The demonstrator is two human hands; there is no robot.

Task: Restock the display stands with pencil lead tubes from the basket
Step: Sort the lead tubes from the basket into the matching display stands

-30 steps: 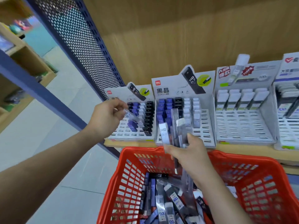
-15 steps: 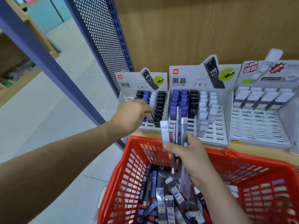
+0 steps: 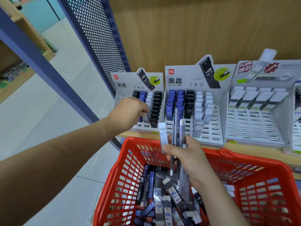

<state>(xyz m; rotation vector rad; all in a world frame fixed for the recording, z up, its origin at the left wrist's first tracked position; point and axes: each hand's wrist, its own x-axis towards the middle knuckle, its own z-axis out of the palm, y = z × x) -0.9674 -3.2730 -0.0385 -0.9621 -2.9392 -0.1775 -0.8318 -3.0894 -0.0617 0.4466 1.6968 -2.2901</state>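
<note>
Since a second earlier, our left hand had carried its tube out of mid-air and down to the front rows of the left display stand, while our right hand had kept its bundle over the basket.

The pale tube, marked 0.7, stood just under the left fingertips, in the slotted deck between a blue row and a black row. Our fingers curled down onto its top and pinched it. The forearm stretched forward from the lower left, wrist bent a little down.

Our right hand clasped a fanned bundle of pencil lead tubes upright above the far rim of the red basket, thumb across the front. They were slim, flat and translucent, and the nearest read HB 0.7.

The basket was glossy plastic lattice, with loose tubes heaped criss-cross inside. The stands were white card with stepped slots, and the middle display stand held blue, black and white tubes. They sat on a wooden shelf beside a perforated blue panel.
</note>
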